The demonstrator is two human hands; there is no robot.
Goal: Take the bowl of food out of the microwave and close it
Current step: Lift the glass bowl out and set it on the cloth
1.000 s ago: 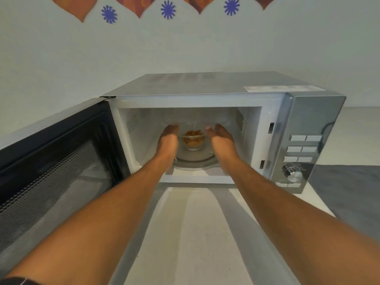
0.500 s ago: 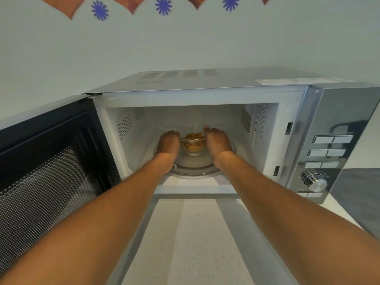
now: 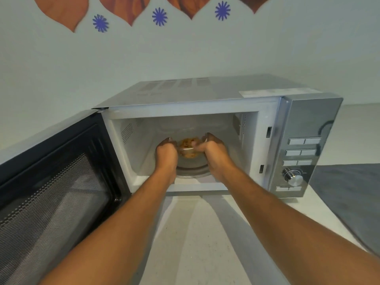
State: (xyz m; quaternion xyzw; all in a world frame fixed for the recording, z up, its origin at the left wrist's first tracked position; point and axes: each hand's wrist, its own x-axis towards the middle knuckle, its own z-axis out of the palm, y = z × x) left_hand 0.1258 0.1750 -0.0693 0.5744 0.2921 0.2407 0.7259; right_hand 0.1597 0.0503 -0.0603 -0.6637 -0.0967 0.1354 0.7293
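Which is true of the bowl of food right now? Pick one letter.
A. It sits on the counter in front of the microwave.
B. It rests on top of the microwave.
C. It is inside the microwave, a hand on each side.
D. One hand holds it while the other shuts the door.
C: the bowl of food is inside the microwave cavity, left hand and right hand on its sides.

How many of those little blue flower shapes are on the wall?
3, in a row high on the wall: left flower, middle flower, right flower. More may lie outside the frame.

I see a home kitchen corner: a silver microwave (image 3: 205, 95) on a pale speckled counter (image 3: 197, 233), a wall (image 3: 185, 54) with blue flower decals (image 3: 159, 16).
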